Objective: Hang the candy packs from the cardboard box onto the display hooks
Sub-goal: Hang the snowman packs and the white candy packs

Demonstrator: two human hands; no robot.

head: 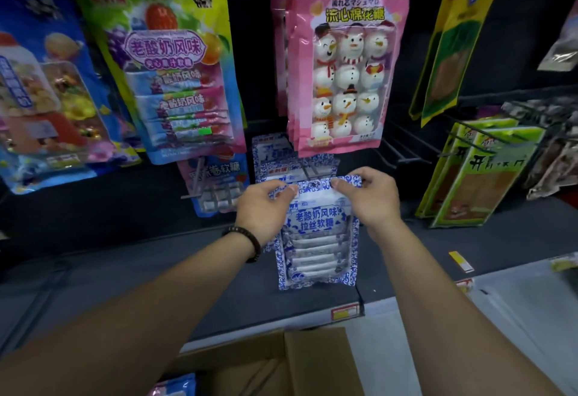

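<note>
- Blue-and-white film pack [316, 233], held upright just in front of the hook [310, 171], looks light, floppy and slick. Its flat top seam beside the hang hole seems the surest place to hold.
- Pinching that top edge, the left hand [261, 208] and right hand [373, 198] close thumbs and fingertips on it either side of the hole.
- Below, the cardboard box [281, 361] stands open.

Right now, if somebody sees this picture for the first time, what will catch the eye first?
At centre, the left grip and right grip pinch the top corners of a blue-and-white candy pack. Directly above it hangs a pink pack of snowman marshmallows; the open cardboard box sits at the bottom edge.
</note>
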